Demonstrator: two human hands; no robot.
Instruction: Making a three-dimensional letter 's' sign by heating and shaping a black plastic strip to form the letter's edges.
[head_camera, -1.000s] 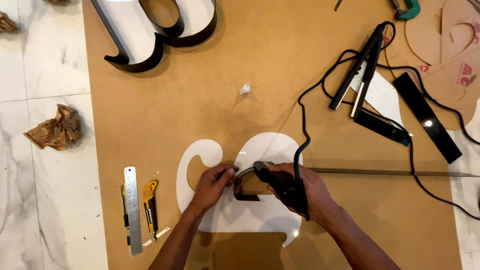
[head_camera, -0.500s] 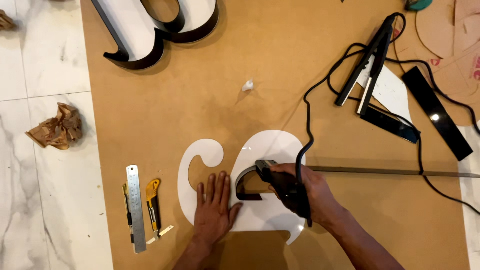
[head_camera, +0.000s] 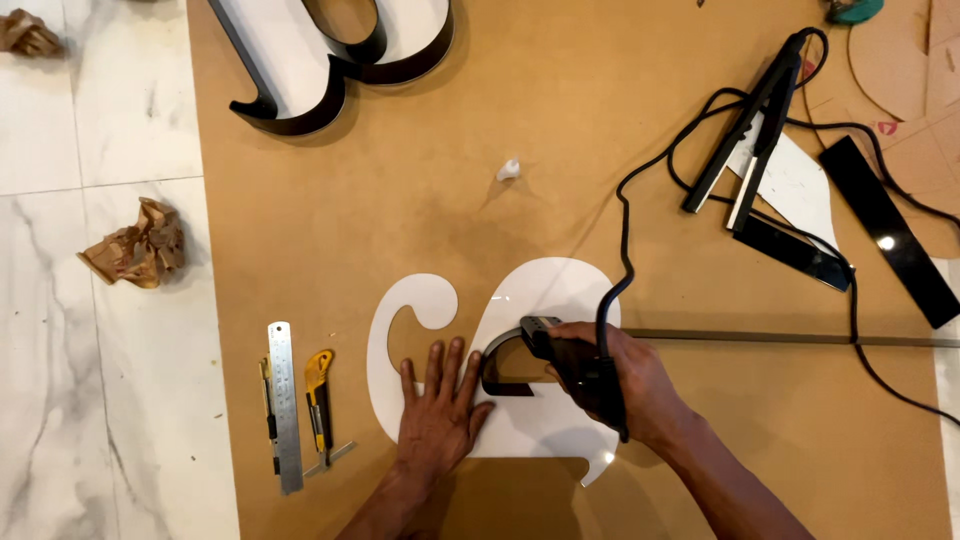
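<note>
The white cut-out sheet (head_camera: 545, 425), a flat curly shape, lies on the brown board (head_camera: 420, 180) directly under both hands. It looks thin, stiff and smooth, probably a rigid plastic, so it would likely slide easily on the board and could crack or scratch if bent; the safest hold seems to be a flat palm on its broad middle, or a grip along a straight edge, not the narrow curled tip to the far left of the left hand. The left hand (head_camera: 438, 420) lies open with fingers spread, pressed flat on the sheet and gripping nothing. The right hand (head_camera: 620, 385) is closed around a black corded tool (head_camera: 575, 370), whose nose touches a dark curved strip (head_camera: 503, 368) standing on the sheet just between the two hands. That strip looks thin and bendable. A steel ruler (head_camera: 285, 405) and a yellow utility knife (head_camera: 320, 405) lie well to the left of the left hand. Compared with a second ago, the left hand has left the strip, where it was pinching near the tool, and now lies flat lower on the sheet; the right hand keeps the tool in about the same place.
</note>
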